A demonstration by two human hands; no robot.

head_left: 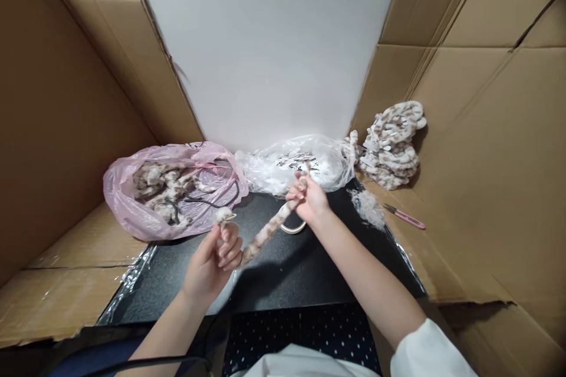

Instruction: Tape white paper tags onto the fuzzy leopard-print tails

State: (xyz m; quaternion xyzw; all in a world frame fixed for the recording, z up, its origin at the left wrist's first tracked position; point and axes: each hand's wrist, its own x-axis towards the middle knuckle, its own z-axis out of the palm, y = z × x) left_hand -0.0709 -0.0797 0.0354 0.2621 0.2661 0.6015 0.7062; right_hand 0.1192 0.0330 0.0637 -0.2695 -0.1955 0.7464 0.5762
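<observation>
A fuzzy white-and-brown plush strip [264, 235] runs slantwise between my two hands above the black table. My left hand [214, 259] is closed around its lower end, and a white tuft sticks up over the thumb. The other end is pinched in my right hand [309, 197], higher and farther away, with a short tip poking out above the fingers. Partly hidden below my right wrist, a roll of tape [293, 230] lies on the table. Just behind that hand rests a clear plastic bag [260, 174] holding white pieces with dark markings.
A pink plastic bag [119, 200] with fuzzy strips and dark cords stands at the left. On the right are a pile of similar plush loops [393, 147], a heap of white fluff [369, 209] and pink-handled snips [409, 219]. Cardboard walls [499, 147] enclose the black table [177, 283].
</observation>
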